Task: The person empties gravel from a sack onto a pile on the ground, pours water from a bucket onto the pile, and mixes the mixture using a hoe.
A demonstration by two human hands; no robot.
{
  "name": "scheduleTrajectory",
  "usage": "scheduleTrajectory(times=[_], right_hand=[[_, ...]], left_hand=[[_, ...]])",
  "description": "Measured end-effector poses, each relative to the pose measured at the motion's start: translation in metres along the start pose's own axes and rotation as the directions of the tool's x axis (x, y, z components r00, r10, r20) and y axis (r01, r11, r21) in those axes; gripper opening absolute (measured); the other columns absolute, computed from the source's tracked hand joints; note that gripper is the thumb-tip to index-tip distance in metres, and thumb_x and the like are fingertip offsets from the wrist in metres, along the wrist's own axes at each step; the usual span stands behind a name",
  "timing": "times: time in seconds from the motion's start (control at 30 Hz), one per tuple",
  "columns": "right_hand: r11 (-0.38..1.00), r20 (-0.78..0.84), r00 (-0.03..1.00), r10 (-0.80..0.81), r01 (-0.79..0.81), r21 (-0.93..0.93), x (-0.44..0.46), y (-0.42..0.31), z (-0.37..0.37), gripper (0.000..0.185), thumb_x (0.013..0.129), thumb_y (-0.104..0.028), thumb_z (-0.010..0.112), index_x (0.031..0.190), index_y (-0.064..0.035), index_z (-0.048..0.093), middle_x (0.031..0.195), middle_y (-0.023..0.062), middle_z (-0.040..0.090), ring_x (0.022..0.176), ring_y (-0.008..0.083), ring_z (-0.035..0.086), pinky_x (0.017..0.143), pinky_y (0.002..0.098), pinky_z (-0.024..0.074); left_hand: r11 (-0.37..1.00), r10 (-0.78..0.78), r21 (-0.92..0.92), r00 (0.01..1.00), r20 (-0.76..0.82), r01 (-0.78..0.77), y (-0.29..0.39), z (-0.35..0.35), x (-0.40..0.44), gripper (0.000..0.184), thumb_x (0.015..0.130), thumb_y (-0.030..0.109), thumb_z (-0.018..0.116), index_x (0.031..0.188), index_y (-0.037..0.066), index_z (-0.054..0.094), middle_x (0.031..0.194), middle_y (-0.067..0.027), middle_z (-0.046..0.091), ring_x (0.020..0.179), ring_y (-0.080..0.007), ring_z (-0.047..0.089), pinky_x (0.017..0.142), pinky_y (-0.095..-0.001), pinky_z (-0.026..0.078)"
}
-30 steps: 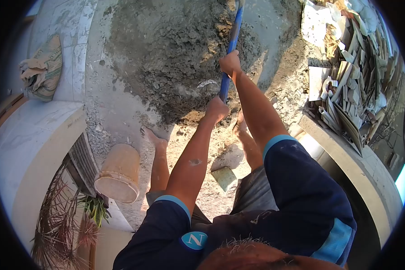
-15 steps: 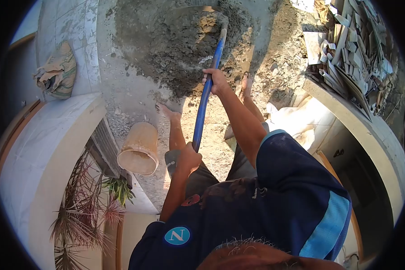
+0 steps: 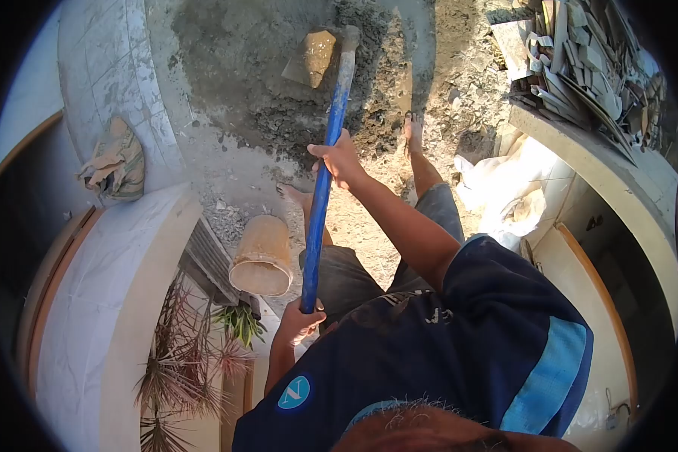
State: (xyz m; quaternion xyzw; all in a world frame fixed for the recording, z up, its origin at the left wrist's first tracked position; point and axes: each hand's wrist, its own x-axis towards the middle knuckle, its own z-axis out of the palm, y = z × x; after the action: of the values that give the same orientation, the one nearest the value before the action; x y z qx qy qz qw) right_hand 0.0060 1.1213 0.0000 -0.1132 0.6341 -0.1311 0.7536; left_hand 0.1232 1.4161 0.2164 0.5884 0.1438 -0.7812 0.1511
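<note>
A hoe with a blue handle (image 3: 321,218) runs nearly lengthwise through the view, its blade (image 3: 320,57) at the far end over the wet grey mortar (image 3: 241,71). My left hand (image 3: 301,324) is closed around the handle's near end, close to my body. Farther up, my right hand (image 3: 339,160) wraps the handle near its middle, with the thumb stretched along one side. The blade's face is turned toward me and partly sunlit. I cannot tell whether its edge touches the mortar.
My bare feet stand on the gritty ground near the mortar. A dirty bucket (image 3: 262,260) tips toward me by the left wall. Broken tile and board rubble (image 3: 580,68) is heaped at the upper right. A sack (image 3: 117,166) and spiky plants (image 3: 181,354) are at left.
The hoe has come back toward my body, and its blade, mostly hidden before, now shows its face. Both hands have shifted nearer and leftward with the handle. The view has shifted slightly.
</note>
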Motion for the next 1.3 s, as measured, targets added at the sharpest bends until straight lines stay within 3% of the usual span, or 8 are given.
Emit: scheduleTrajectory(times=[0.13,0.4,0.53,0.63,0.7,0.83,1.03,1.3], right_hand=[[0.996,-0.178,0.981,0.084,-0.081,0.022,0.079,-0.007,-0.025,0.050,0.080,0.003,0.068,0.117,-0.0008,0.035,0.083,0.0150,0.053,0.053,0.0221,0.059,0.041,0.0376,0.0473],[0.927,-0.354,0.860,-0.367,0.309,-0.212,0.089,-0.122,-0.108,0.046,0.078,-0.003,0.065,0.113,0.0067,0.037,0.085,0.0192,0.057,0.059,0.0258,0.064,0.047,0.0381,0.0513],[0.803,-0.409,0.691,-0.595,0.505,-0.315,0.216,-0.208,-0.176,0.034,0.082,-0.004,0.072,0.098,0.0076,0.045,0.076,0.0151,0.057,0.056,0.0237,0.064,0.044,0.0366,0.0511],[0.824,-0.424,0.710,-0.562,0.524,-0.215,0.301,-0.228,-0.183,0.035,0.081,-0.003,0.070,0.102,0.0158,0.051,0.080,0.0213,0.063,0.060,0.0311,0.067,0.047,0.0437,0.0552],[0.912,-0.445,0.796,-0.410,0.341,-0.228,0.304,-0.234,-0.153,0.021,0.079,-0.011,0.068,0.093,0.0032,0.063,0.079,0.0174,0.065,0.060,0.0298,0.064,0.056,0.0388,0.0548],[0.922,-0.439,0.814,-0.380,0.291,-0.257,0.246,-0.152,-0.044,0.032,0.081,-0.001,0.066,0.104,0.0169,0.052,0.084,0.0233,0.063,0.061,0.0324,0.068,0.048,0.0437,0.0560],[0.901,-0.407,0.877,-0.254,0.061,-0.430,0.172,-0.018,0.057,0.047,0.079,-0.004,0.063,0.118,0.0137,0.044,0.090,0.0218,0.062,0.068,0.0294,0.068,0.051,0.0402,0.0552],[0.937,-0.274,0.932,-0.238,0.145,-0.318,-0.013,0.060,0.088,0.042,0.082,-0.004,0.061,0.113,0.0053,0.034,0.078,0.0153,0.055,0.052,0.0235,0.063,0.043,0.0361,0.0518]], left_hand=[[0.978,0.067,0.205,0.992,-0.111,-0.044,0.084,0.021,0.057,0.031,0.075,0.003,0.078,0.101,-0.002,0.062,0.061,0.0000,0.054,0.042,-0.0075,0.046,0.039,-0.0237,0.033],[0.675,0.400,0.703,0.912,-0.094,-0.224,0.127,0.060,0.183,0.029,0.078,0.016,0.078,0.101,0.002,0.069,0.065,0.0011,0.059,0.052,-0.0077,0.053,0.049,-0.0261,0.042],[0.726,0.317,0.574,0.925,0.211,-0.380,0.252,0.104,0.323,0.034,0.081,0.015,0.074,0.111,0.001,0.064,0.071,-0.0017,0.059,0.054,-0.0091,0.053,0.050,-0.0285,0.042],[0.716,0.353,0.509,0.877,0.327,-0.478,0.347,0.127,0.339,0.023,0.083,0.013,0.072,0.098,0.007,0.056,0.067,0.0030,0.051,0.047,-0.0049,0.044,0.041,-0.0228,0.033],[0.757,0.319,0.477,0.889,0.327,-0.447,0.357,0.097,0.320,0.023,0.083,0.014,0.072,0.096,0.009,0.054,0.066,0.0037,0.050,0.046,-0.0043,0.043,0.040,-0.0223,0.032],[0.827,0.233,0.460,0.941,0.246,-0.325,0.306,0.001,0.255,0.023,0.083,0.014,0.072,0.095,0.010,0.052,0.064,0.0043,0.048,0.044,-0.0041,0.040,0.039,-0.0225,0.030],[0.931,0.184,0.298,0.976,0.118,-0.212,0.193,-0.090,0.145,0.022,0.079,0.010,0.072,0.093,0.006,0.055,0.065,0.0031,0.049,0.046,-0.0041,0.043,0.039,-0.0230,0.031],[0.713,0.381,0.624,0.924,0.037,-0.320,0.031,-0.135,0.076,0.030,0.077,0.020,0.075,0.101,0.002,0.070,0.078,-0.0072,0.067,0.066,-0.0151,0.063,0.066,-0.0323,0.051]])
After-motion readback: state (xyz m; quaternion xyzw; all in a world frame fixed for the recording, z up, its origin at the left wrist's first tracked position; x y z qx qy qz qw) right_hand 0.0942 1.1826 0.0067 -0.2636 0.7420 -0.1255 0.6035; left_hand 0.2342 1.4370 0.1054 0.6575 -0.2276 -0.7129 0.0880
